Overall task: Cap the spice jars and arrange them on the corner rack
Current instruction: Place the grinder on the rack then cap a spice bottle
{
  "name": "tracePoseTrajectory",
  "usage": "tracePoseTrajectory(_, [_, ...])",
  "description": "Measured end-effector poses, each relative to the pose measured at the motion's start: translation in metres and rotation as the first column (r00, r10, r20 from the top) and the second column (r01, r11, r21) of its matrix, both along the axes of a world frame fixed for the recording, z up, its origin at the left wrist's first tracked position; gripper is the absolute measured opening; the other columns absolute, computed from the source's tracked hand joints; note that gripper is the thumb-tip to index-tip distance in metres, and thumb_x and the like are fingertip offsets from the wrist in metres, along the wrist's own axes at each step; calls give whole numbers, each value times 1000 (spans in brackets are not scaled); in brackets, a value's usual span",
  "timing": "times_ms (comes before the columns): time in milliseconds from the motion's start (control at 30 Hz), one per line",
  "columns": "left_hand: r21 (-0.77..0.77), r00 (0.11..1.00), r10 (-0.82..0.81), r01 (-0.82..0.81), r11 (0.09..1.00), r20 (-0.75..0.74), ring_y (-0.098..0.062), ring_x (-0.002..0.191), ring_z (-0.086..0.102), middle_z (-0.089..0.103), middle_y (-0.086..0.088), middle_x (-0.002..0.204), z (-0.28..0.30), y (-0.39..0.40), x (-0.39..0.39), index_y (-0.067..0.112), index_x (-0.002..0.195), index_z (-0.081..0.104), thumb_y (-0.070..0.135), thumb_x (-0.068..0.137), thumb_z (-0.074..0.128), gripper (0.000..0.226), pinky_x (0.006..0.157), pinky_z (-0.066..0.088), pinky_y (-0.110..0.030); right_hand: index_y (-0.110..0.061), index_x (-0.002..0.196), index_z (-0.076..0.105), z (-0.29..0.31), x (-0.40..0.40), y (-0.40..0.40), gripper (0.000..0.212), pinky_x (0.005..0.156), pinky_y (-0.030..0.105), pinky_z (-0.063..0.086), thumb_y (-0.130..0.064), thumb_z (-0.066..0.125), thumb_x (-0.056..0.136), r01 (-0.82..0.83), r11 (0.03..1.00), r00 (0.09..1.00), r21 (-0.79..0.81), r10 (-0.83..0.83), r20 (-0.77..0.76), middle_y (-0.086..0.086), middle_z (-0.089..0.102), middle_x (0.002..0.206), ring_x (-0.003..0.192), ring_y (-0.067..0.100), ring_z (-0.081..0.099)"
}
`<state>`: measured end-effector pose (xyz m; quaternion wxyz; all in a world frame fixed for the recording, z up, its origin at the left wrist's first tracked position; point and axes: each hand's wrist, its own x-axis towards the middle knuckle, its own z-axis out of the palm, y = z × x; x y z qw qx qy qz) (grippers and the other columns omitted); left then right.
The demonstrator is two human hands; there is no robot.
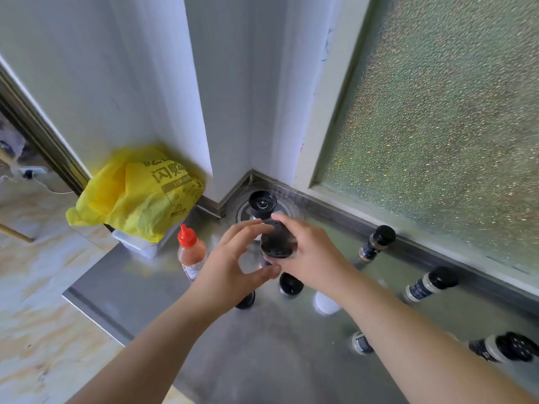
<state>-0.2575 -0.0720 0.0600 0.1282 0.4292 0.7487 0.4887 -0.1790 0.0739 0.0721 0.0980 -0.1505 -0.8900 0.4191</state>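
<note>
While I hold a black perforated shaker cap (276, 244) over a spice jar, both my hands meet just in front of the corner of a steel counter (145, 290). My right hand (309, 255) curls round the cap from the right, fingertips over its far edge, and I judge this is so I can seat or turn it onto the jar's mouth. The jar itself is almost wholly hidden under the cap and my fingers, so I cannot tell whether the cap is already threaded on. My left hand (230, 266) comes in from the left with fingers and thumb curved into a wide C; the thumb touches low near the jar, probably steadying it, but whether the fingers truly grip it I cannot tell.

Just behind the cap, a capped jar (262, 205) stands on the round corner rack (287, 204), tucked where two white walls meet. That looks like the spot this jar is meant for.

Near my wrists, two black-topped jars (290, 284) stand on the counter, one partly under my left hand, with a white round jar (325, 303) beside them. To the right, more black-capped spice jars (376, 243) line up along the sill of a frosted window (437, 112), apparently waiting their turn.

To the left stands a red-capped sauce bottle (191, 253), and beyond it a yellow plastic bag (137, 193) sits on a clear box by the wall.
</note>
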Motion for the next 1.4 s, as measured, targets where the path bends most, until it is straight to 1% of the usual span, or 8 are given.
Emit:
tracePoseTrajectory(133, [-17,957,-126,135,991,260,1,108,56,55,28,114,3,7,23,53,106,45,41,65,77,54,94,45,-20,-17,141,37,2,29,3,79,92,19,46,-19,77,73,18,1000,1000,5,-18,18,-3,57,109,100,7,58])
tracePoseTrajectory(233, [90,872,-209,189,978,443,-15,105,62,62,7,114,3,11,38,40,106,50,51,61,76,53,86,51,-28,-17,142,35,2,53,6,81,95,32,49,-15,77,72,23,999,1000,44,-23,8,6,60,121,108,16,60])
tracePoseTrajectory(333, [129,854,-248,211,969,458,-14,104,62,65,6,112,11,18,49,37,105,52,62,60,70,55,79,50,-22,-20,141,37,4,72,8,78,94,35,50,-14,76,73,64,997,997,47,-62,-41,6,60,124,109,18,61])
tracePoseTrajectory(533, [211,807,-298,218,953,511,-33,98,59,67,2,106,24,28,68,21,103,54,61,60,71,61,82,47,-58,-20,141,37,14,94,9,73,98,32,47,-22,73,77,127,990,989,58,-122,-89,6,59,122,110,18,60])
tracePoseTrajectory(900, [233,802,-118,-27,972,586,-14,78,61,65,-3,83,49,49,92,26,77,51,30,82,57,9,77,46,-34,-17,134,47,25,106,10,69,83,25,47,-21,75,72,190,955,961,228,-134,-243,8,66,108,99,22,66])
tracePoseTrajectory(1067, [161,759,-48,-76,984,650,-22,89,63,67,-5,91,58,51,88,20,107,45,20,83,61,28,89,47,-41,-23,142,32,35,112,8,81,89,31,50,-28,75,74,208,959,960,194,-162,-228,1,65,113,102,15,63])
tracePoseTrajectory(1233, [176,683,-112,-25,984,722,-12,77,66,67,-4,86,67,49,88,11,97,60,10,83,58,14,80,49,-32,-38,121,43,43,116,5,60,88,39,52,-22,75,74,193,970,951,148,-148,-271,-6,65,113,103,15,64])
tracePoseTrajectory(1400, [149,651,-72,-64,987,756,-19,79,62,68,-2,78,67,45,89,13,87,62,8,78,64,11,87,45,-43,-33,110,48,42,118,2,46,83,42,53,-21,73,74,170,974,947,147,-121,-296,-8,65,105,99,15,63])
